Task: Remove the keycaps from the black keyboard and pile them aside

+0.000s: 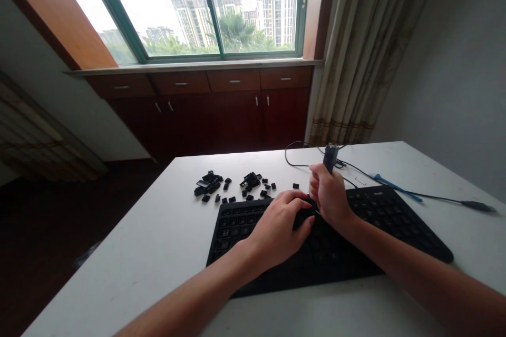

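Observation:
A black keyboard (316,268) lies on the white table, with many key positions on its left side showing no caps. My right hand (329,195) is closed in a fist around an upright dark-handled tool (330,159). A thin shiny tip (317,212) shows below the fist, down at the keys. What kind of tool it is, I cannot make out. My left hand (279,226) rests on the middle of the keyboard, thumb and index finger apart on either side of a spot near that tip. Loose black keycaps (251,181) lie in piles behind the keyboard.
A black cable (290,160) loops behind my right hand, and its thicker end (478,206) lies at the right. Near it are a blue strip-like tool (395,187) and a small bent wire (360,181). Beyond the table stand dark red cabinets (205,121) under a window.

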`<state>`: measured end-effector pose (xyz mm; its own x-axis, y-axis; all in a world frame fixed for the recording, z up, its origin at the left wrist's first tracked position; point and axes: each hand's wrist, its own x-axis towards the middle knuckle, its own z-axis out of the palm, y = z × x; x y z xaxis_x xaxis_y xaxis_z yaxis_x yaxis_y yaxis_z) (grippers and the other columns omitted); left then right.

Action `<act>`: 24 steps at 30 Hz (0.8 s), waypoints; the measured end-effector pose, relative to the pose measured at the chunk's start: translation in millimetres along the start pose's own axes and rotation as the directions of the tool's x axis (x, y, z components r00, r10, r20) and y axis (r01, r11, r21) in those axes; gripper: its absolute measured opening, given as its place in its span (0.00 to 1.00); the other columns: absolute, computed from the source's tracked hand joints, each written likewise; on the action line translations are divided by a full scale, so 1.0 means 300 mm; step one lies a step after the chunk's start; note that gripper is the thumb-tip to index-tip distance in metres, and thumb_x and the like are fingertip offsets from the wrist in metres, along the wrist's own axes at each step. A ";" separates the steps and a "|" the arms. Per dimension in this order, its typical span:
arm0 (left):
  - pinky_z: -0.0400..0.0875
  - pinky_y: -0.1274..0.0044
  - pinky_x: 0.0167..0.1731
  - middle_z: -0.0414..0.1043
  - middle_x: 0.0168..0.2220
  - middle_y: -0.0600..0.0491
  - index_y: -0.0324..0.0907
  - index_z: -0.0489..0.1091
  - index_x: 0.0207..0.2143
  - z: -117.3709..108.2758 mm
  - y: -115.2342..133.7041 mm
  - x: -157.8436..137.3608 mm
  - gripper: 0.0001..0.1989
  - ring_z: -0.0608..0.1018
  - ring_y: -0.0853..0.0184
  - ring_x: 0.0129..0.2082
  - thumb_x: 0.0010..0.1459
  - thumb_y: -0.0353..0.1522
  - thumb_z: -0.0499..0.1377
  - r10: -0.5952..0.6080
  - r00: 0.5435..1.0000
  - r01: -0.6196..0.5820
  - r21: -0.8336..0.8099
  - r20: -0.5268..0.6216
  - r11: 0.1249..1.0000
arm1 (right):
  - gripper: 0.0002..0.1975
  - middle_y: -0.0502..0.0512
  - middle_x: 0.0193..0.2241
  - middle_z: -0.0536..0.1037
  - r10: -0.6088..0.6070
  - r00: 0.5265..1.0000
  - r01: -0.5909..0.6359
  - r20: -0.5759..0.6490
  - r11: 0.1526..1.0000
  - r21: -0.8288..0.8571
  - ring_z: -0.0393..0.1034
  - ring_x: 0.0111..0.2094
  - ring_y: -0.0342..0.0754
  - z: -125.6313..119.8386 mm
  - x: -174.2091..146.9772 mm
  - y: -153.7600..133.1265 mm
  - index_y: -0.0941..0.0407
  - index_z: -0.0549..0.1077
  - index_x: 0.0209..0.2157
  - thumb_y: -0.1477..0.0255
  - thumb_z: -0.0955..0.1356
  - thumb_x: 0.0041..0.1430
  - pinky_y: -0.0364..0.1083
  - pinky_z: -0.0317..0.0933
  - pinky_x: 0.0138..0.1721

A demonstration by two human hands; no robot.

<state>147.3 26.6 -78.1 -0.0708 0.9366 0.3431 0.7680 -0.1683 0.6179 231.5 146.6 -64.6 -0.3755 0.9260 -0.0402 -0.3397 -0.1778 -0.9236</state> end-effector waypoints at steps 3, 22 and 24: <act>0.70 0.63 0.60 0.73 0.54 0.46 0.41 0.77 0.45 -0.004 0.001 0.003 0.09 0.75 0.57 0.55 0.63 0.31 0.62 -0.001 1.000 0.001 -0.001 -0.009 1.000 | 0.21 0.40 0.10 0.52 0.028 0.999 -0.027 0.042 0.999 -0.026 0.42 0.11 0.36 0.008 0.001 0.002 0.51 0.54 0.15 0.67 0.69 0.52 0.41 0.39 0.11; 0.63 0.61 0.67 0.74 0.57 0.44 0.42 0.72 0.52 0.010 0.046 0.004 0.13 0.71 0.56 0.62 0.70 0.29 0.51 0.109 0.992 -0.118 0.167 0.062 0.979 | 0.20 0.41 0.12 0.55 -0.263 0.932 0.219 0.249 0.957 0.191 0.46 0.14 0.37 -0.026 -0.075 0.011 0.53 0.57 0.16 0.71 0.68 0.58 0.41 0.42 0.16; 0.66 0.63 0.65 0.74 0.57 0.45 0.42 0.72 0.53 0.008 0.048 0.006 0.14 0.73 0.57 0.61 0.69 0.27 0.52 0.105 0.994 -0.110 0.125 0.044 0.986 | 0.20 0.42 0.12 0.55 -0.266 0.931 0.220 0.250 0.955 0.199 0.46 0.14 0.38 -0.023 -0.077 0.007 0.53 0.58 0.16 0.71 0.68 0.58 0.41 0.43 0.16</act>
<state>159.7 26.5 -70.3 0.0382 0.9263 0.3749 0.8444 -0.2305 0.4835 245.4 127.0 -68.3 -0.4747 0.8260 0.3041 -0.5788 -0.0327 -0.8148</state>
